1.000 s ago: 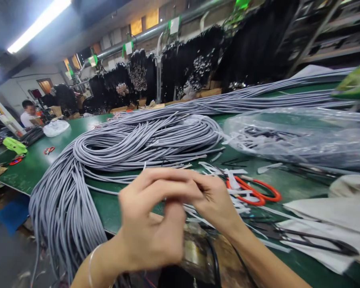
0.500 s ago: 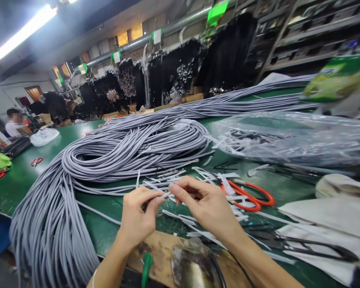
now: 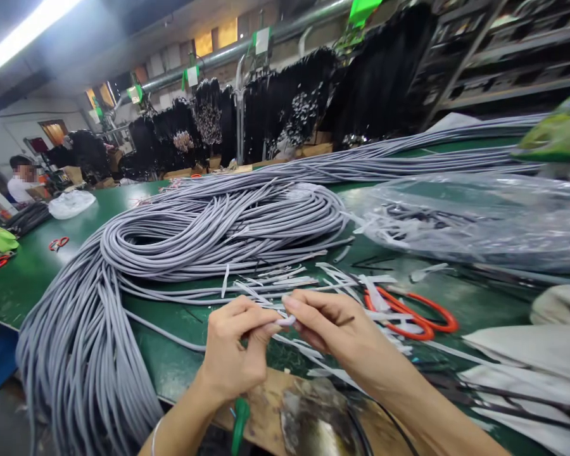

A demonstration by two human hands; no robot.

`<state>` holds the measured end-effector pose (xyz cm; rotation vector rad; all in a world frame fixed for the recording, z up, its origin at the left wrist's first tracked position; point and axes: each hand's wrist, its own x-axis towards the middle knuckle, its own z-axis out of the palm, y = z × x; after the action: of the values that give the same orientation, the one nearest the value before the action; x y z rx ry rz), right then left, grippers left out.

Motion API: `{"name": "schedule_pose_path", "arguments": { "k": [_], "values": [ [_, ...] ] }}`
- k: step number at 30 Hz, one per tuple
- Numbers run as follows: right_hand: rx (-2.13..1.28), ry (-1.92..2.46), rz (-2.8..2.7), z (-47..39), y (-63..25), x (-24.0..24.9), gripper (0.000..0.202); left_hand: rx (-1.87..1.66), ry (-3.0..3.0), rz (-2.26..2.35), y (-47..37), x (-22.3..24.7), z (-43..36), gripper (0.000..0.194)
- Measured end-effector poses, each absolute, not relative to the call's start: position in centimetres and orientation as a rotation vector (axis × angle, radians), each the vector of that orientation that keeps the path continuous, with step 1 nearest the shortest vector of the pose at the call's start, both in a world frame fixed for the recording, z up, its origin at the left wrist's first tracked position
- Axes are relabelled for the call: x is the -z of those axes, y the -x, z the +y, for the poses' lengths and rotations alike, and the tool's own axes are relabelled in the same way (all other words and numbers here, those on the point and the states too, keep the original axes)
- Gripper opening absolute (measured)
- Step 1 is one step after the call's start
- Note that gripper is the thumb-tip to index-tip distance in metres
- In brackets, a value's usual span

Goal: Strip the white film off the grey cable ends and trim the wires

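Observation:
My left hand [image 3: 240,342] is closed, thumb and fingers pinching the end of a grey cable [image 3: 285,322]. One cable strand runs from the bundle on the left to behind this hand. Right against it, my right hand [image 3: 330,323] pinches at the cable's tip; the tip itself is hidden by the fingers. A short dark piece shows by the right hand's knuckles, and I cannot make out whether it is held. Beyond both hands lies a large looped bundle of grey cables [image 3: 180,253], part of it hanging over the table's near edge.
White strips [image 3: 285,278] and red-handled scissors [image 3: 437,313] lie past my right hand. Black-handled shears [image 3: 517,399] rest on white cloth [image 3: 546,348] at right. A clear plastic bag [image 3: 479,221] is behind. Below are a wooden board [image 3: 261,405] and a green handle [image 3: 240,424].
The view has swung slightly left, so the scene sits further right. Both hands have shifted a little right and nearer, still pinching together, and more of the cable end shows between the fingers.

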<state>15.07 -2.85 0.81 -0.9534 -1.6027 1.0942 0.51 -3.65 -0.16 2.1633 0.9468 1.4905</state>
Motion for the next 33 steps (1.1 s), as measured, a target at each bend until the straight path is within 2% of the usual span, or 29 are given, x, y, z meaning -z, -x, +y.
{"name": "schedule_pose_path", "arguments": {
  "k": [4,7,11,14,19,24,27,31,33],
  "values": [
    [-0.859,0.96,-1.681,-3.4,-15.1,-0.9,0.05,-1.515,-2.333,1.11,-0.9,0.3,-3.6,0.028],
    [-0.717,1.072,-1.669,-3.2,-15.2,-1.0,0.052,-1.475,-2.508,1.05,-1.2,0.9,-3.7,0.029],
    [-0.872,1.096,-1.641,-2.6,-15.0,-0.7,0.052,-1.527,-2.493,0.955,-1.4,1.4,-3.9,0.025],
    [-0.889,1.104,-1.642,-2.5,-15.0,-0.3,0.051,-1.617,-2.329,1.071,-1.4,1.1,-4.0,0.024],
    [-0.465,1.057,-1.637,-3.2,-15.3,0.0,0.024,-1.568,-2.135,1.149,-1.0,0.5,-4.0,0.028],
    [-0.18,0.938,-1.748,-3.6,-15.7,-1.1,0.017,-1.491,-2.348,1.06,-0.9,0.8,-3.8,0.026],
    [-0.37,1.069,-1.711,-3.2,-15.9,-1.6,0.026,-1.49,-2.516,1.014,-1.0,1.1,-3.5,0.024],
    [-1.176,1.158,-1.586,-2.1,-16.1,-1.3,0.044,-1.516,-2.54,0.886,-0.8,1.1,-3.6,0.023],
    [-1.37,1.118,-1.473,-1.8,-16.1,-1.2,0.049,-1.563,-2.401,0.891,-0.5,0.9,-3.8,0.021]
  ]
}}
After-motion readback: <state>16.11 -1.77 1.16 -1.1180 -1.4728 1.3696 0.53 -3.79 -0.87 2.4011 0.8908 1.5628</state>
